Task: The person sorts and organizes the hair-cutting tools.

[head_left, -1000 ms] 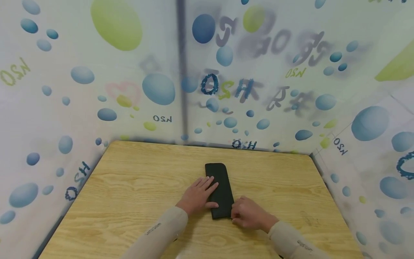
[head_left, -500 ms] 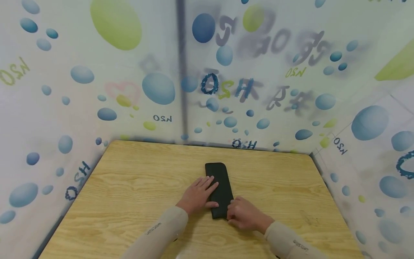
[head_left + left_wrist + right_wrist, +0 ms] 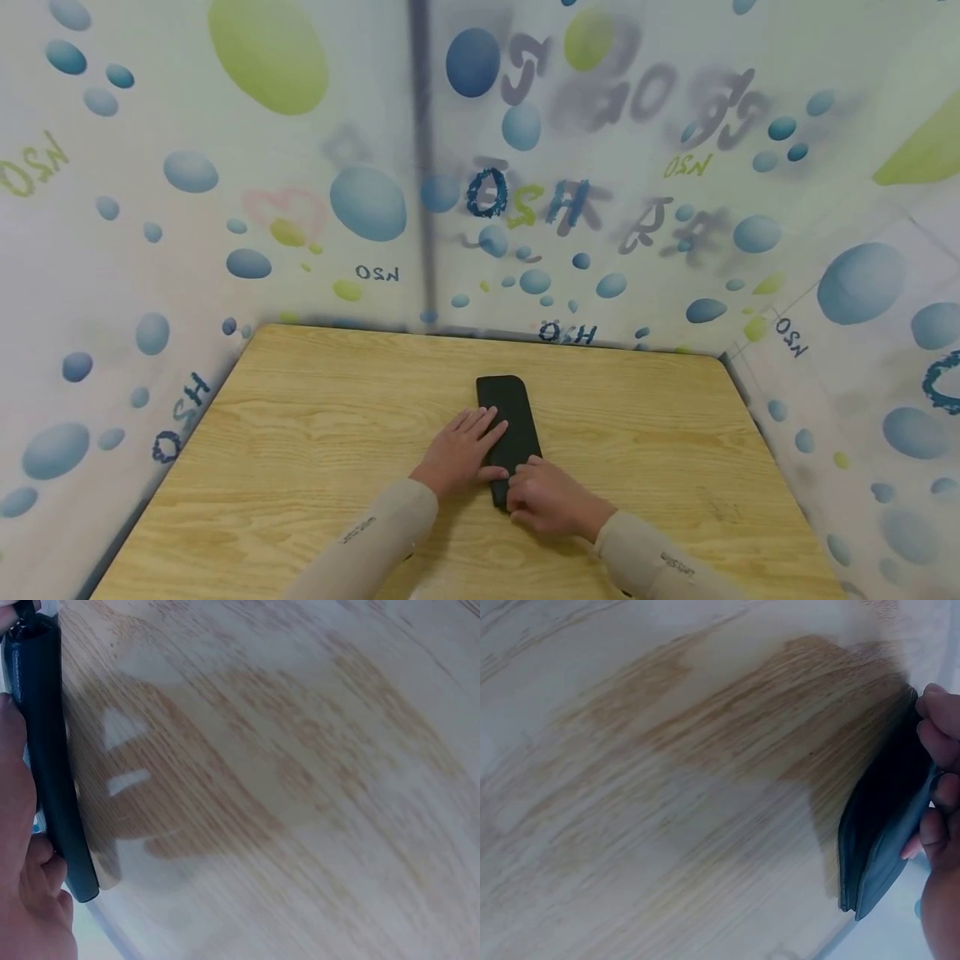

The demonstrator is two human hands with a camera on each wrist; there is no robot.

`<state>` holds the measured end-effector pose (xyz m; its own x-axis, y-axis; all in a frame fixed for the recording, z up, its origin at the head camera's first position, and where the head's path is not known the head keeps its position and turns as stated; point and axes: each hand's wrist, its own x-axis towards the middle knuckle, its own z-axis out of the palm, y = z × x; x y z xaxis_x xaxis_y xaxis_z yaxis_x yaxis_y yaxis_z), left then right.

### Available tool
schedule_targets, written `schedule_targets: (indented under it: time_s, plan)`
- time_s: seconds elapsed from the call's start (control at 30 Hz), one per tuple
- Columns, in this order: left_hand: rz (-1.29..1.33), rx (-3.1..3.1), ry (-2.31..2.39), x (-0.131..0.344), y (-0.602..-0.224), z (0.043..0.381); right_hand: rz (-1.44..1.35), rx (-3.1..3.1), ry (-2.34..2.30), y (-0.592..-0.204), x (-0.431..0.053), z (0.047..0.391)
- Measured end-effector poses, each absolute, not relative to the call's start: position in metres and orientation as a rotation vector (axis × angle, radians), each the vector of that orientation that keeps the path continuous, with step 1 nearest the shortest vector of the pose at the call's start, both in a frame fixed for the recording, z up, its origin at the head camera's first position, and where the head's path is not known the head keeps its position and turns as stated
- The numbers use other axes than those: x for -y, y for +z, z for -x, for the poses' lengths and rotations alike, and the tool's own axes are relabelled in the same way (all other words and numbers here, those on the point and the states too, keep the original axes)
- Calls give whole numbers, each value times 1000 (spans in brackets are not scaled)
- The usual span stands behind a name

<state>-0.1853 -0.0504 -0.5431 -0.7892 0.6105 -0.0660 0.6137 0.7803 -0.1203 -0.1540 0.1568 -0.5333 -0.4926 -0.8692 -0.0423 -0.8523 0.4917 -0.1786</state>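
A long black zip case (image 3: pixel 512 417) lies flat on the wooden table, one far corner rounded. My left hand (image 3: pixel 456 454) rests on its left side with fingers straight and spread, holding it down. At the near end, the curled fingers of my right hand (image 3: pixel 553 498) pinch a small dark tab (image 3: pixel 26 609), which looks like the zipper pull; the fingers mostly hide it. In the right wrist view the two layers of the case (image 3: pixel 885 817) stand apart along the side edge, leaving a narrow gap.
The wooden table (image 3: pixel 337 400) has a light grain and reaches back to patterned walls (image 3: pixel 360 108) with blue and green spots. Walls also stand at the left and right. A faint dark mark (image 3: pixel 716 504) shows on the table's right part.
My right hand has moved left along the near end of the case, from its right corner to near the left corner. My left hand and the case have stayed in place.
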Motion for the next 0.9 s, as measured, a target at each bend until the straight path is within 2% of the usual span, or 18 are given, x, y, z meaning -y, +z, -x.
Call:
schedule_targets:
  time_s: [0.47, 0.9]
  plan:
    - [-1030, -2991, -215, 51, -545, 183, 1571, -2601, -221, -538, -153, 153]
    - [-1018, -2982, -153, 49, -545, 182, 1468, -2617, -221, -539, -156, 153]
